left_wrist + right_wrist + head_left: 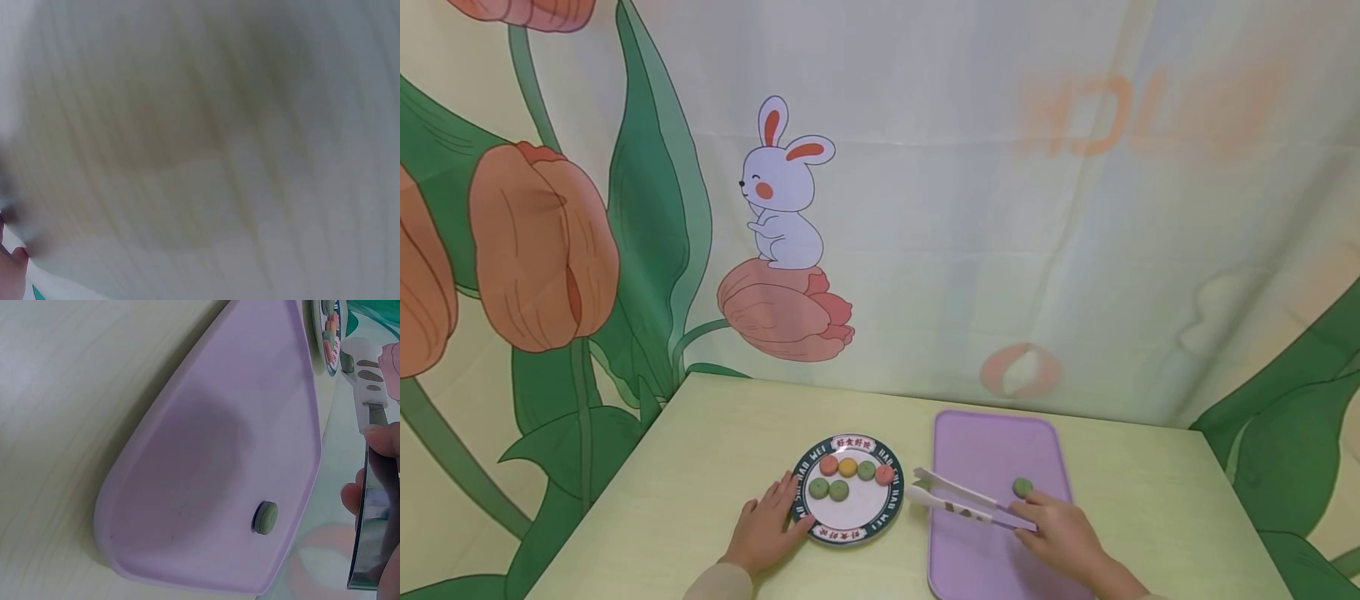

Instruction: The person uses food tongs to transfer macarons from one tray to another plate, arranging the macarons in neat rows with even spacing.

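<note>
My right hand (1060, 533) grips a pair of tongs (958, 507) with white tips and a metal body. Between the tips is a green macaron (347, 361), held over the gap between plate and tray. My left hand (767, 525) rests at the left rim of a round plate (889, 508), fingers extended and thumb on the rim. Several macarons lie on the plate, among them a yellow one (847, 467), pink ones and green ones (838, 491). Another green macaron (267, 517) lies on the purple tray (187, 506) near my right hand.
The plate and tray stand side by side on a light wooden table (730, 433). Behind the table hangs a printed curtain (910, 208) with tulips and a rabbit. In the left wrist view the close tabletop (187, 187) is blurred.
</note>
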Available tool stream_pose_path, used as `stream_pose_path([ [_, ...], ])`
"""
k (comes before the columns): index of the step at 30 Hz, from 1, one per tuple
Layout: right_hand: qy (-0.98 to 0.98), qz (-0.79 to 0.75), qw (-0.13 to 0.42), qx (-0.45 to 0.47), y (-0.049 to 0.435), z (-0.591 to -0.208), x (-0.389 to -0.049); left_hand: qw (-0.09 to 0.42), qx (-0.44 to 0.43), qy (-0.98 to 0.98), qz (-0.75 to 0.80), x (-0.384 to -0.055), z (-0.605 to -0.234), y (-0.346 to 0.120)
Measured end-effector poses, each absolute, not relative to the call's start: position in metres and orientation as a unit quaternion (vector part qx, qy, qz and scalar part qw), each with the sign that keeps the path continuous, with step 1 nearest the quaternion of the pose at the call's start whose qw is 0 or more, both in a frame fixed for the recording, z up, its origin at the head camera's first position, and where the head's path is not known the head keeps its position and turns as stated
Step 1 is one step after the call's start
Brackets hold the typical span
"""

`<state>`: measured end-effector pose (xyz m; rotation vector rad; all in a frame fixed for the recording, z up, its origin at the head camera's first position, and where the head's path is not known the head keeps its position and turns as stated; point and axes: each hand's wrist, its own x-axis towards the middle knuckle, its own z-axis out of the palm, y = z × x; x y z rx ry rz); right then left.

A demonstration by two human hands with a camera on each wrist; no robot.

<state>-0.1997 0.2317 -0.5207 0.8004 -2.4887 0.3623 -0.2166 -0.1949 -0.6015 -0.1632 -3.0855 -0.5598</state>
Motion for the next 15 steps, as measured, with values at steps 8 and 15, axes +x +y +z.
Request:
stream_pose_path([
  [8, -0.911, 0.133, 0.243, 0.306, 0.225, -0.523, -0.203, 0.006, -0.052, -0.983, -0.175, -0.217, -0.602, -0.195],
  [15, -0.914, 0.142, 0.221, 0.308, 0.218, -0.524, -0.204, 0.002, -0.053, -0.983, -0.176, -0.216, -0.601, -0.195],
])
